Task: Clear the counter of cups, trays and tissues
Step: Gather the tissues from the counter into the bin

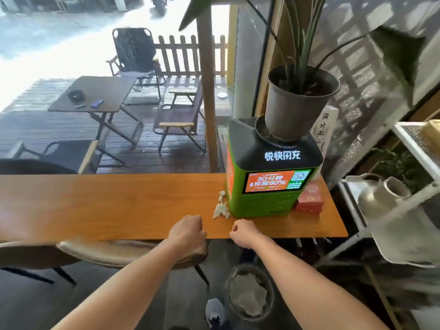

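A crumpled white tissue lies on the orange wooden counter, just left of a green charging station. My left hand hovers over the counter's front edge, fingers curled into a loose fist with nothing in it, a short way below and left of the tissue. My right hand is at the front edge too, just below the tissue, its fingers curled in and nothing visible in them. No cups or trays show on the counter.
The green charging station carries a grey potted plant. A red packet lies to its right. A waste bin lined with grey paper stands on the floor below. A chair sits under the counter; a white shelf is at right.
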Demonstrator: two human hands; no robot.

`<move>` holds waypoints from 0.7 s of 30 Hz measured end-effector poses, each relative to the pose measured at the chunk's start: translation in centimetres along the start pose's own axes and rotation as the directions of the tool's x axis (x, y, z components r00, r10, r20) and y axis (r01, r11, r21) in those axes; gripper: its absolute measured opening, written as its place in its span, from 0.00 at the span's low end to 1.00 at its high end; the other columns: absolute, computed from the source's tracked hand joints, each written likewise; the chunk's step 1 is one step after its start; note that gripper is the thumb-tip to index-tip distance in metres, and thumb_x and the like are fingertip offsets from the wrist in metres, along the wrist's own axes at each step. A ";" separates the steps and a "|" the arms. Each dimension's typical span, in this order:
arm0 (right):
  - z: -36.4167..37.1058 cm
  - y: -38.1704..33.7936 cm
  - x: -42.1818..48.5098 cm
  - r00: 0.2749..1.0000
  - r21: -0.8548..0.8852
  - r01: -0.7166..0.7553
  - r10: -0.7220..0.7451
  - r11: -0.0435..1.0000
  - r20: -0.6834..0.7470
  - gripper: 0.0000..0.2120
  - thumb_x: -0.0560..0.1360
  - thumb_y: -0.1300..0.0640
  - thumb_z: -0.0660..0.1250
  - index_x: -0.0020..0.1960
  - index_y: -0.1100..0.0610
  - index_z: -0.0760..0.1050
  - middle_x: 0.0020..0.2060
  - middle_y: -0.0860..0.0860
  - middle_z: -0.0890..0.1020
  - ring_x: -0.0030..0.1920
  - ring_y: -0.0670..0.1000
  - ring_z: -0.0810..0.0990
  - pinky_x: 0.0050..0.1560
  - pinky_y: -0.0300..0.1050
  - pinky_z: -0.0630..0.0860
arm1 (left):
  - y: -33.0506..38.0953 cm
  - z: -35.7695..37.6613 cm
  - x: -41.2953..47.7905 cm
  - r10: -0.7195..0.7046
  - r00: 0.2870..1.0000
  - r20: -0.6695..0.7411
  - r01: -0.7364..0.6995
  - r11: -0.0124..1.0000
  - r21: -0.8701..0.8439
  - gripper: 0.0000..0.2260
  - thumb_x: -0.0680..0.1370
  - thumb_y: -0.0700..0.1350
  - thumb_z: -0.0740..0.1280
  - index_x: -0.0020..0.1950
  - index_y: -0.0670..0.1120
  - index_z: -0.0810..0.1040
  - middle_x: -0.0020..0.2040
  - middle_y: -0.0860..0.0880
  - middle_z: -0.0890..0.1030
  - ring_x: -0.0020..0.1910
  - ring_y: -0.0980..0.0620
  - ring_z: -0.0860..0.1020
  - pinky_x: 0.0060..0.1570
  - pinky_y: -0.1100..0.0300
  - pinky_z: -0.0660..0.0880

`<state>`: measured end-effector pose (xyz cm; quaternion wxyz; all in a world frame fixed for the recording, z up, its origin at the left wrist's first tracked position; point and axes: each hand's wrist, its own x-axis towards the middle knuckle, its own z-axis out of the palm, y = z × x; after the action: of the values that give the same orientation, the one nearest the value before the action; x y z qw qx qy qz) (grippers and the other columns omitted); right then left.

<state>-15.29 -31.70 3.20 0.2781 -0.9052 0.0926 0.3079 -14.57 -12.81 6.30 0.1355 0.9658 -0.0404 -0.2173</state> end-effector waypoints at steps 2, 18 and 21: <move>0.0 -0.4 0.9 0.999 0.038 -0.039 0.038 0.999 0.005 0.05 0.75 0.52 0.63 0.46 0.53 0.75 0.49 0.53 0.77 0.47 0.55 0.78 0.44 0.46 0.76 | -0.8 0.0 1.8 0.000 0.999 0.041 -0.001 1.000 0.013 0.08 0.74 0.47 0.61 0.48 0.47 0.77 0.47 0.49 0.79 0.45 0.47 0.77 0.43 0.53 0.76; 4.4 -3.5 7.6 0.862 0.521 -0.405 0.504 0.751 -0.058 0.05 0.74 0.55 0.64 0.39 0.51 0.71 0.49 0.54 0.81 0.51 0.57 0.78 0.44 0.44 0.69 | -2.1 1.8 16.1 0.284 0.862 0.419 -0.378 0.911 0.161 0.10 0.74 0.46 0.62 0.53 0.48 0.77 0.53 0.45 0.80 0.50 0.44 0.78 0.39 0.56 0.71; 5.3 -4.5 9.4 0.827 0.608 -0.412 0.559 0.679 -0.064 0.06 0.75 0.52 0.66 0.42 0.53 0.71 0.51 0.56 0.81 0.53 0.59 0.78 0.46 0.46 0.71 | -2.7 1.8 19.0 0.347 0.844 0.410 -0.449 0.874 0.185 0.08 0.76 0.47 0.64 0.54 0.49 0.75 0.52 0.46 0.79 0.45 0.47 0.76 0.38 0.55 0.73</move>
<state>-8.97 -24.99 -3.98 0.4289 -0.7519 0.4522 0.2149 1.90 -13.26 -3.80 0.0335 0.8877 -0.2957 -0.3513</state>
